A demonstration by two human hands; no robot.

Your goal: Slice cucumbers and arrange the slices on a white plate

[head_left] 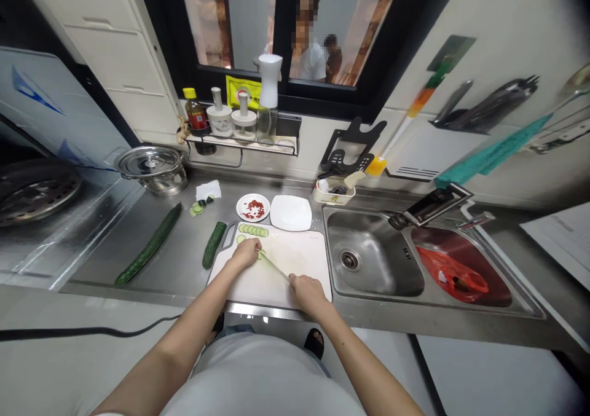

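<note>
My right hand [305, 288] is closed round the handle of a knife [275, 265], whose blade points up and left over the white cutting board [299, 262]. At the blade's tip, my left hand [247, 253] has its fingers bent together beside pale green cucumber slices [262, 254]; what the fingers hold is too small to make out. A row of cucumber slices [253, 230] lies along the board's upper left edge. Left of the board rests a cut cucumber piece [214, 245], and farther left a long whole cucumber [150, 247].
Behind the board stand a plate of red pieces [253, 208] and a bare white plate [291, 213]. A double sink [375, 253] is at the right. At the back left sits a lidded steel pot [159, 173], below a shelf of bottles [244, 141].
</note>
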